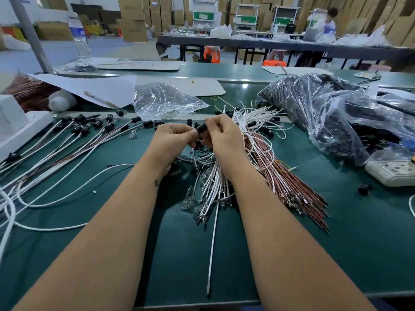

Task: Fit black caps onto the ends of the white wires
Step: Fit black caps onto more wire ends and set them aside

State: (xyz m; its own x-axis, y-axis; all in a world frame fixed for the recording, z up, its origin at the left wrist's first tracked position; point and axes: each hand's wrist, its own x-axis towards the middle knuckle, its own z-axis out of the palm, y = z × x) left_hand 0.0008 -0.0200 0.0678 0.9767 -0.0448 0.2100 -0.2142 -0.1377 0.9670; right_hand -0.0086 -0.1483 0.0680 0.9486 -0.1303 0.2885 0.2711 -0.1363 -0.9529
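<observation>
My left hand (171, 142) and my right hand (221, 140) meet at the middle of the green table (336, 243). Together they pinch one black cap (201, 129) between their fingertips. Below the hands lies a pile of white wires (213, 182) with metal terminals, beside a bundle of brown wires (292, 187). One white wire (213, 243) runs from under the hands toward the front edge; whether it enters the cap is hidden. Finished wires with black caps (78, 126) fan out at the left.
Clear plastic bags of black parts (332, 108) fill the right side. A smaller clear bag (161, 99) lies behind the hands. A white power strip (393, 172) and a loose black cap (364, 188) sit at the right. A water bottle (79, 37) stands at far left.
</observation>
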